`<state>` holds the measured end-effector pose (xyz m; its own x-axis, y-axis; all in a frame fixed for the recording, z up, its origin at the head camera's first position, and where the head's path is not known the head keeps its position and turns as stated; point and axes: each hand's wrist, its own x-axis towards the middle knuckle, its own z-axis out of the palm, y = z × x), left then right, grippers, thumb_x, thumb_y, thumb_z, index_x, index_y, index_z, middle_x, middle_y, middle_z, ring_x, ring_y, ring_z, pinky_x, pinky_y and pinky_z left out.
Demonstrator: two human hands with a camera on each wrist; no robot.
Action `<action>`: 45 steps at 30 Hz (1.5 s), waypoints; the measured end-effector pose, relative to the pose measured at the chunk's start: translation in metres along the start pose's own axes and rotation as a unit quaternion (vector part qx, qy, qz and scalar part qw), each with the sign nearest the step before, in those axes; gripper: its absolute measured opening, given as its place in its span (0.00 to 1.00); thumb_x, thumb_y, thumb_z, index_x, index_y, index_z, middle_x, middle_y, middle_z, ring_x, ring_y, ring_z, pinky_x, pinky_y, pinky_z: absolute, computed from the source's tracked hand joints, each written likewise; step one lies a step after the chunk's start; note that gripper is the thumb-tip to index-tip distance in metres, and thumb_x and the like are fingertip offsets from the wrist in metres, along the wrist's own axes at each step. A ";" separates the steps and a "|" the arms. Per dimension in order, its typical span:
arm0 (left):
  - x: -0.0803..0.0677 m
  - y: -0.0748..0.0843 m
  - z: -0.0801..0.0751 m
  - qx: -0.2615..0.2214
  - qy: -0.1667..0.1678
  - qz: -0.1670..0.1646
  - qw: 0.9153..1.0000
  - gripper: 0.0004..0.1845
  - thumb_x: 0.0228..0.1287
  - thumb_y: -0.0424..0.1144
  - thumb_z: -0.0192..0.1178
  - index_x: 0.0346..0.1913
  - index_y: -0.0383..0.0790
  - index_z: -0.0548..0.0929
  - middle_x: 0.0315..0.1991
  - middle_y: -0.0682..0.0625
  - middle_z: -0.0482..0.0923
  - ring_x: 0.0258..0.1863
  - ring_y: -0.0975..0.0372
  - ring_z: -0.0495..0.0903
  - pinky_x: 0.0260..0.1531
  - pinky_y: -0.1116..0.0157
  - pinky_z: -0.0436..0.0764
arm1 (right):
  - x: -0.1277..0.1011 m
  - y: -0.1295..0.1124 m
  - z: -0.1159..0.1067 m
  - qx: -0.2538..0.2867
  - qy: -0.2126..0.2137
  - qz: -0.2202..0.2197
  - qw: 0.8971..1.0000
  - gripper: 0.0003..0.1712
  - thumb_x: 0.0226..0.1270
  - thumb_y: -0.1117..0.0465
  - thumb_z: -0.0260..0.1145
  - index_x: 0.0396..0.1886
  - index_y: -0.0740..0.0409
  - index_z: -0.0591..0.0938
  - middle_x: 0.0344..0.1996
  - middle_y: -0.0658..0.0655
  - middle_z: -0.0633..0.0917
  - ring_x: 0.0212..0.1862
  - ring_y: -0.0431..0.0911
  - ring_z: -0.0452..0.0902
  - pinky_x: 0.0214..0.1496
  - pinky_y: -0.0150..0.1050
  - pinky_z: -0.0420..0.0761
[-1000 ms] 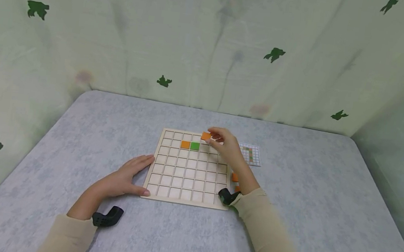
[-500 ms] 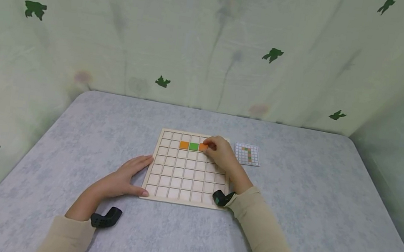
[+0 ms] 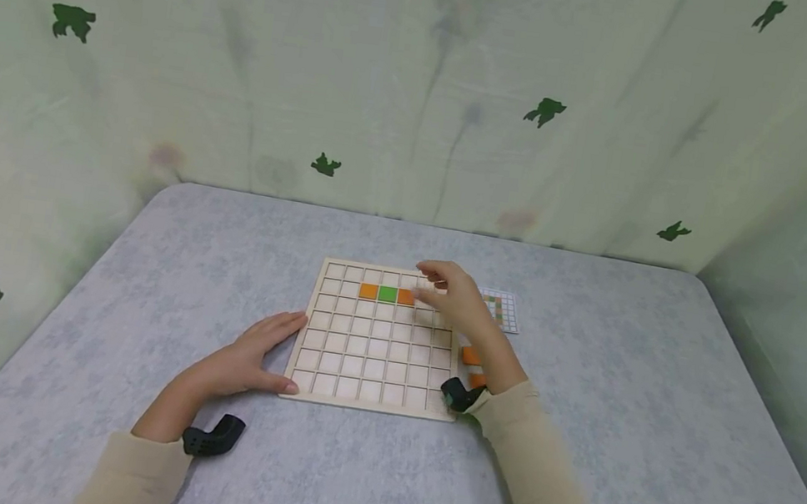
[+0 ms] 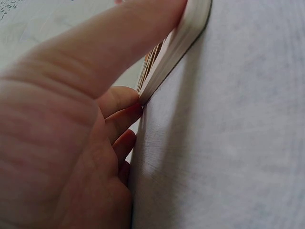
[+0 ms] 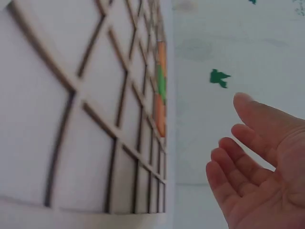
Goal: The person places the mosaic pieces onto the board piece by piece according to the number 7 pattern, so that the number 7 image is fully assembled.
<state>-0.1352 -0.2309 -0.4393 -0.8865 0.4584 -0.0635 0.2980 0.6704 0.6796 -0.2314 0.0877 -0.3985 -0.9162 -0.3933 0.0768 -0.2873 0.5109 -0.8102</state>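
Note:
A pale wooden grid board (image 3: 367, 347) lies flat on the table. In its second row from the back sit an orange tile (image 3: 368, 291), a green tile (image 3: 387, 294) and another orange tile (image 3: 406, 296), side by side. My left hand (image 3: 250, 357) rests at the board's left side, fingers fairly straight along the edge and thumb at the near corner; the left wrist view shows the thumb (image 4: 119, 43) on the rim. Above the board's back right part, my right hand (image 3: 460, 297) holds nothing. Its fingers (image 5: 238, 164) are relaxed and parted from the thumb, away from the board's surface.
To the right of the board lies a small pattern card (image 3: 508, 311), partly behind my right hand. Loose orange tiles (image 3: 470, 355) lie by the board's right edge, partly covered by my right forearm. A pale curtain (image 3: 259, 74) with green cutouts hangs behind the table.
My right hand has set the orange tile into the cell beside the green one and let go. It has then risen slightly back to the right. My left hand has stayed put.

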 end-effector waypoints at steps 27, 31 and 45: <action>0.002 0.003 -0.002 0.002 -0.001 -0.003 1.000 0.55 0.41 0.55 0.69 0.69 0.35 0.52 0.68 0.40 0.48 0.66 0.44 0.41 0.57 0.41 0.46 | -0.134 0.051 -0.063 -0.058 -0.084 -0.028 0.994 0.31 0.50 0.60 0.70 0.56 0.61 0.73 0.52 0.57 0.75 0.51 0.51 0.71 0.53 0.47 0.69; 0.002 0.003 -0.001 0.002 -0.001 -0.005 1.000 0.55 0.41 0.55 0.69 0.69 0.35 0.52 0.68 0.39 0.47 0.66 0.44 0.41 0.57 0.41 0.46 | -0.145 0.061 -0.062 -0.061 -0.123 -0.014 0.990 0.28 0.51 0.56 0.69 0.53 0.58 0.75 0.51 0.54 0.76 0.53 0.48 0.70 0.55 0.44 0.68; 0.000 0.002 0.000 0.000 0.000 -0.003 1.000 0.55 0.41 0.56 0.69 0.69 0.35 0.52 0.68 0.39 0.48 0.66 0.44 0.41 0.57 0.41 0.46 | -0.152 0.067 -0.060 -0.093 -0.121 -0.016 0.988 0.18 0.52 0.61 0.69 0.44 0.55 0.79 0.39 0.46 0.77 0.40 0.40 0.71 0.42 0.33 0.73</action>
<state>-0.1348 -0.2293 -0.4385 -0.8886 0.4537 -0.0676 0.2919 0.6730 0.6796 -0.1276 0.2276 -0.4293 -0.8185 -0.5714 -0.0592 -0.3818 0.6181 -0.6872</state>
